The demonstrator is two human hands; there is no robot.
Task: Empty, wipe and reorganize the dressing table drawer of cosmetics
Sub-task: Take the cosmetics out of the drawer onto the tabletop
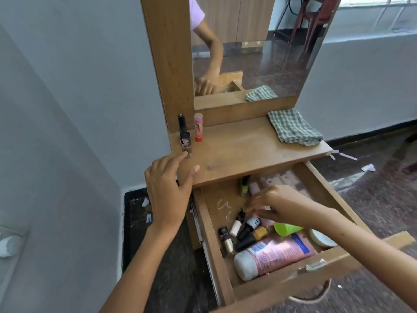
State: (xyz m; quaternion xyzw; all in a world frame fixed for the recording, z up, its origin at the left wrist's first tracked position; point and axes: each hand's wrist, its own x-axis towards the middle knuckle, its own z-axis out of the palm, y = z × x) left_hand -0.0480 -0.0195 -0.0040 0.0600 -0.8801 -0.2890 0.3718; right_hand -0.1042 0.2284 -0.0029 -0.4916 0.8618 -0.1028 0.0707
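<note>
Left hand (pixel 168 187) hovers at the near left corner of the dressing table top (pixel 243 152), fingers spread and loose, fingertips just beside a small bottle (pixel 186 143). Behind it stand a black tube (pixel 181 123) and a pink lipstick (pixel 198 127). Centre, the open drawer (pixel 208 222) holds nail polish bottles (pixel 246 231) and a big pink lotion bottle (pixel 273 254) lying down. Right hand (pixel 274 205) dips in, fingertips bunched over the polishes; blurred, possibly pinching one. Far right, a checked cloth (pixel 293 127) lies folded.
</note>
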